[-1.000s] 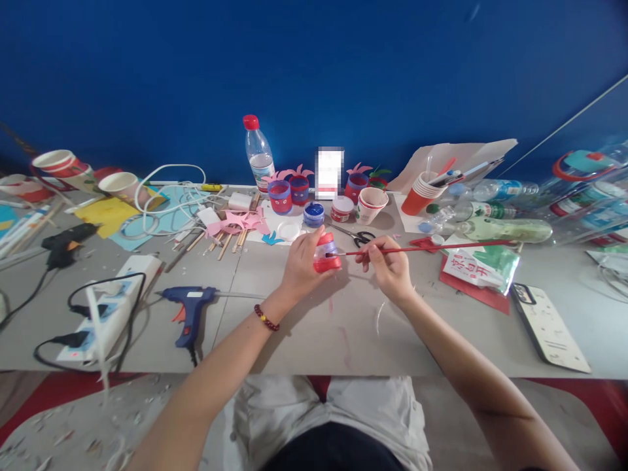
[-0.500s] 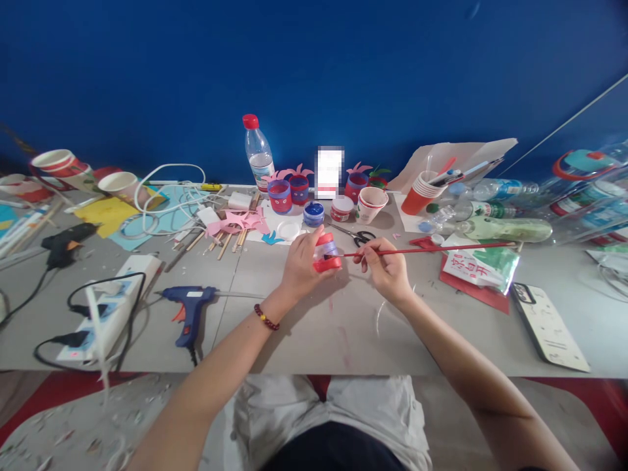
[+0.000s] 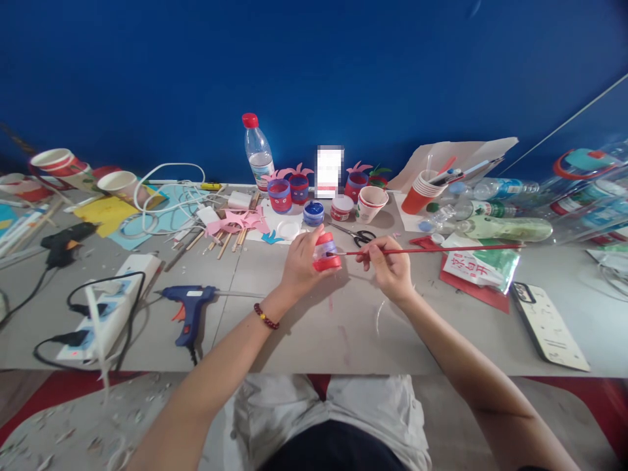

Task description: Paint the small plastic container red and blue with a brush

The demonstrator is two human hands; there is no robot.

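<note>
Container [image 3: 327,264]: small, red at both ends with a light purple band between; held sideways above the grey table [image 3: 304,340], in front of the jars.
Left hand [image 3: 303,265]: clamped around the container, thumb and fingers at its two red ends; dark red bead bracelet [image 3: 266,317] at the wrist.
Right hand [image 3: 390,265]: closed on the brush, thumb against fingers; apart from the left hand.
Brush [image 3: 441,248]: long, thin, red-handled paintbrush; lies nearly level, dark tip at the purple band. Whether the bristles press on it, cannot tell.
Jars: open blue paint jar [image 3: 314,213] beside a small red-and-white jar [image 3: 342,208].
Scissors [image 3: 364,237]: black-handled, just behind the right hand.
Lid [image 3: 288,230]: white disc, on white paper near the blue paper cutout [image 3: 271,238].
Cups: white paper cup [image 3: 371,206], right of the red-and-white jar; red-orange paper cup stack [image 3: 420,196], farther right, with pens inside.
Glue gun [image 3: 191,304]: blue, orange trigger, on its side, left of the left forearm.
</note>
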